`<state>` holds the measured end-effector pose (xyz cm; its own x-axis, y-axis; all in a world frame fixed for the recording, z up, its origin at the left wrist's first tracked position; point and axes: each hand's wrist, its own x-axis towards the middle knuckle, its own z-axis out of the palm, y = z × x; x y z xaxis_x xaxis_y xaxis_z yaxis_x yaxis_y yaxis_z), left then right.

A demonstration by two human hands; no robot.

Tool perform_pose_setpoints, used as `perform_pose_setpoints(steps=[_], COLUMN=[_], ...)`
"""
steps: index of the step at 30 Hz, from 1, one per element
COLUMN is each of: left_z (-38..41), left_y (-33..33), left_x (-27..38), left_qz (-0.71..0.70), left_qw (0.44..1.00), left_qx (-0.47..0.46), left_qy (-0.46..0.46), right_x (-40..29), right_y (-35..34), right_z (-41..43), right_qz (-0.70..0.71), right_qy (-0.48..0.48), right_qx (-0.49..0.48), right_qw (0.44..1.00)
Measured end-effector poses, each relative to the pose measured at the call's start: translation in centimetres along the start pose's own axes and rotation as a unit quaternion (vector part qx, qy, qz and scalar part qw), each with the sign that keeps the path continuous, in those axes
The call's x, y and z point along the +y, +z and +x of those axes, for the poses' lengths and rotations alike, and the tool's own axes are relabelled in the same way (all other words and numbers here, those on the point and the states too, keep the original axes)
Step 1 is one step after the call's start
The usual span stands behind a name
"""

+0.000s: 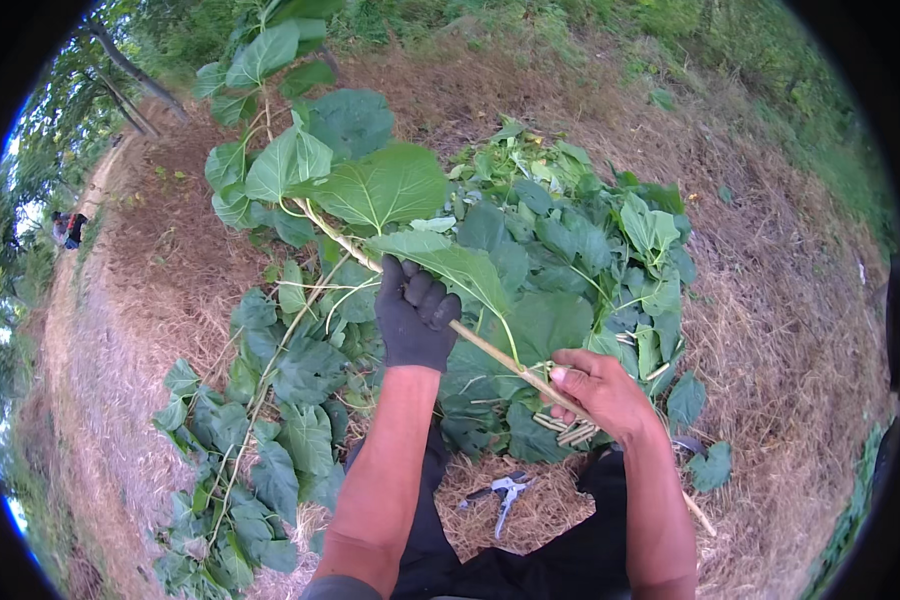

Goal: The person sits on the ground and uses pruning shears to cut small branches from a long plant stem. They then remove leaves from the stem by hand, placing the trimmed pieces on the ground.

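Note:
My left hand (418,315), in a dark grey work glove, grips a long leafy branch (487,346) that runs from the upper left down to the lower right. My bare right hand (596,386) is at the branch farther down, its thumb and fingers pinched at a leaf stalk beside the stem. Large green leaves hang from the branch's upper part. Under both hands spreads a heap of cut leaves (562,247). Short cut stem pieces (570,431) lie just below my right hand. Pruning shears (506,495) rest on dry grass between my legs.
More leafy branches (285,442) lie on the ground at the left. Dry grass (765,315) covers the slope at the right. A dirt path (82,300) runs along the left, with a person (68,229) far off beside it. Thin tree trunks (139,75) stand at the upper left.

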<state>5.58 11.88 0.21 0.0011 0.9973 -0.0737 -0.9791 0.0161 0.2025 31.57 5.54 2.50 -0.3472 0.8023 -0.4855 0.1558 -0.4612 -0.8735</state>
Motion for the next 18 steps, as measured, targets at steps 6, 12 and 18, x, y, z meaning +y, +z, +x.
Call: perform_pose_setpoints(steps=[6,12,18], left_z=[0.2,0.1,0.3], left_y=[-0.2,0.2,0.0], left_x=[0.4,0.3,0.8], left_qz=[-0.033,-0.034,-0.013], left_qw=[0.997,0.996,0.998], left_qx=[-0.066,-0.076,-0.060], left_qy=[-0.016,-0.021,-0.010], right_x=[0.2,0.2,-0.5], right_y=[0.1,0.4,1.4], right_z=[1.3,1.1,0.6], right_qz=[0.079,0.129,0.165], right_qy=[-0.021,-0.039,-0.053], right_qx=[0.018,0.046,0.123], right_qw=[0.997,0.990,0.977])
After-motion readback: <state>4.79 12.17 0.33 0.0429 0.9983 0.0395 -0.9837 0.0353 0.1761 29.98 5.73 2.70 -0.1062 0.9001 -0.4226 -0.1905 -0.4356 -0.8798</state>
